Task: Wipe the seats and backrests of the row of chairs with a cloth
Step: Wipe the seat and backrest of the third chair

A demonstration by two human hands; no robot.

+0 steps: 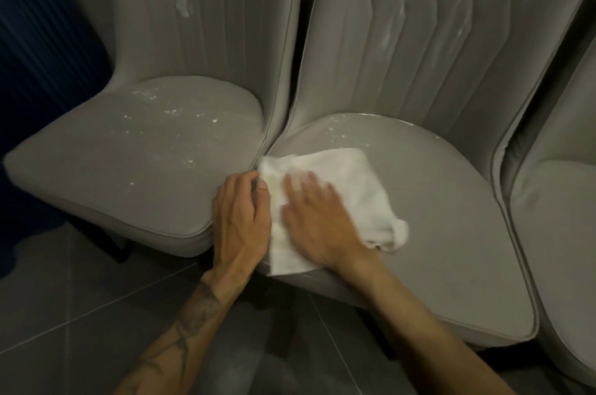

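Three grey upholstered chairs stand side by side. The left chair's seat carries white specks, and its backrest has a white smear. On the middle chair's seat lies a white cloth, spread over the seat's left front part. My right hand lies flat on the cloth, fingers apart and blurred. My left hand rests at the seat's left edge, its fingertips on the cloth's left border. White residue marks the middle backrest and the back of its seat.
A third chair is partly in view at the right edge. Dark grey floor tiles lie below the seats. A dark blue ribbed wall or curtain stands at the left, and dark chair legs show under the seats.
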